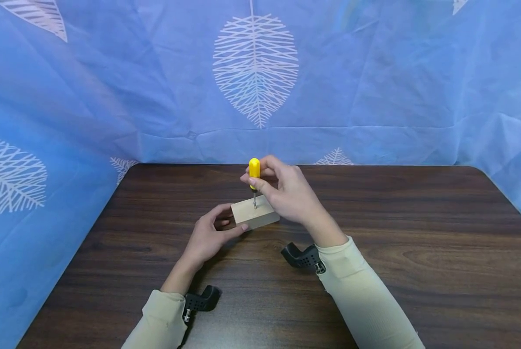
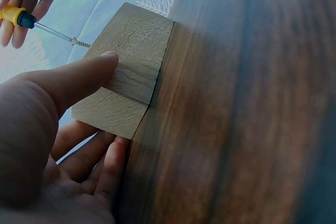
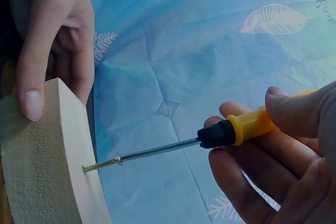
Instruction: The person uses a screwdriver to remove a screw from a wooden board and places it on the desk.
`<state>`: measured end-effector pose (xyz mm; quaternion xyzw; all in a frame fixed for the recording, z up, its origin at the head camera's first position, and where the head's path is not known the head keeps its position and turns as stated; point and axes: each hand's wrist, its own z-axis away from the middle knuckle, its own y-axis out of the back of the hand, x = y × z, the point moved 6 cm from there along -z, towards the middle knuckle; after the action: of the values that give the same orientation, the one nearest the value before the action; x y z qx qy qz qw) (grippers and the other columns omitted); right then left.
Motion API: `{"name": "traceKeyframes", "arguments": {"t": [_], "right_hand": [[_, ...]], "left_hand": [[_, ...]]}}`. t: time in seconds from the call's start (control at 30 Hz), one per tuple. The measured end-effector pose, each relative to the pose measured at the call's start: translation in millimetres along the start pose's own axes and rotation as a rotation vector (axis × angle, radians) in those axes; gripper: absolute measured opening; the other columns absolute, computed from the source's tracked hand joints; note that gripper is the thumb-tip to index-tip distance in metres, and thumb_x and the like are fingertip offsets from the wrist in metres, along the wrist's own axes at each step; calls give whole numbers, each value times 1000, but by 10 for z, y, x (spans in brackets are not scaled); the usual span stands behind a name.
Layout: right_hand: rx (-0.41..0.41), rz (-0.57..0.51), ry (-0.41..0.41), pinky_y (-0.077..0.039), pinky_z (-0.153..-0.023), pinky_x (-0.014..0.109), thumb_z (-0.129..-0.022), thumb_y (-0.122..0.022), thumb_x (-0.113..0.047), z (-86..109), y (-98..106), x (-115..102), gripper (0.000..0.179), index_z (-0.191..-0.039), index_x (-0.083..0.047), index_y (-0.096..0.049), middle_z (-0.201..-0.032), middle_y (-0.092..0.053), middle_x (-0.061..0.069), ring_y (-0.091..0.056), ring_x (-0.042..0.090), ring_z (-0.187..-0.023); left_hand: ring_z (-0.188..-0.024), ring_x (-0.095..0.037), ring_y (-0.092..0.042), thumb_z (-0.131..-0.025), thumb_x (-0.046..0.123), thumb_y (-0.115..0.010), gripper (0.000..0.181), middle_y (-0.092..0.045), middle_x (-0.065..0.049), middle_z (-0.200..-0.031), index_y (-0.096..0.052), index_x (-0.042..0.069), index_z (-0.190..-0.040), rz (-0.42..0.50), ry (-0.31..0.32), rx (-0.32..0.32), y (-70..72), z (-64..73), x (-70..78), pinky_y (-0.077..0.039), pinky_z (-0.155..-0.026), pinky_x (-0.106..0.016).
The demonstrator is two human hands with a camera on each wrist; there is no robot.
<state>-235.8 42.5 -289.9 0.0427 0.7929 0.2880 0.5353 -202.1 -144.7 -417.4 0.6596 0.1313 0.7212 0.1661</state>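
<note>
A pale wooden block (image 1: 245,212) rests on the dark table, gripped at its left end by my left hand (image 1: 207,236), thumb on the near side and fingers behind. My right hand (image 1: 288,191) holds a screwdriver (image 1: 254,168) with a yellow handle and black collar, pinched between thumb and fingers. Its shaft points down at the block's top face. A brass-coloured screw (image 3: 101,165) stands in that face with most of its thread showing, and the screwdriver's tip meets its head. In the left wrist view the same screw (image 2: 81,43) stands out from the block's edge.
The dark wood-grain table (image 1: 417,252) extends on all sides of the block. Behind it and at the left hangs a blue cloth (image 1: 164,72) with white leaf prints. Black camera mounts (image 1: 203,298) sit on both wrists, by the cream sleeves.
</note>
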Motion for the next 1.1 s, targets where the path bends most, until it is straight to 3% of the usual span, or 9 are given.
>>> {"name": "traceKeyframes", "arguments": {"t": [0.23,0.37,0.63,0.83,0.97,1.1], "right_hand": [[-23,-20,-12,-55,-94,42,-109,-65,-18,13,-18,16,14,-124,-17,-67,-120,-81,-4,-73,18,-123],[-9,-36,-4,-58,-96,42,-110,-62,-19,-2,-31,34,14,-123,-15,-66,-118,-80,-2,-74,20,-118],[109,9,49,-59,-77,36,-107,-70,-30,-2,-23,29,15,-112,-16,-70,-100,-79,1,-74,15,-89],[197,55,119,-62,-80,37,-101,-79,-25,12,2,-24,15,-112,-16,-79,-100,-73,-1,-69,14,-86],[214,54,103,-61,-77,36,-97,-84,-22,12,8,-30,19,-114,-15,-80,-99,-75,0,-69,14,-84],[215,26,54,-59,-75,34,-94,-86,-23,3,14,-29,28,-116,-13,-71,-97,-76,0,-71,14,-84]], "left_hand": [[-134,-32,-63,-93,29,-88,59,-65,-8,-148,-64,22,-146,-5,-6,-6,3,5,11,-53,-115,-53],[-134,-32,-64,-93,29,-88,59,-65,-8,-148,-64,23,-146,0,3,-3,6,7,1,-53,-115,-53],[-132,-32,-64,-92,29,-88,59,-66,-8,-148,-65,24,-146,8,20,10,-14,11,-27,-53,-113,-54],[-132,-31,-64,-92,30,-88,59,-66,-7,-147,-65,23,-146,6,6,1,-12,8,0,-53,-114,-53],[-132,-31,-64,-93,29,-87,58,-66,-7,-147,-65,22,-146,2,-9,-4,3,8,15,-53,-114,-53],[-132,-31,-64,-93,28,-88,58,-67,-7,-146,-65,22,-145,8,-9,1,15,8,15,-53,-114,-53]]}}
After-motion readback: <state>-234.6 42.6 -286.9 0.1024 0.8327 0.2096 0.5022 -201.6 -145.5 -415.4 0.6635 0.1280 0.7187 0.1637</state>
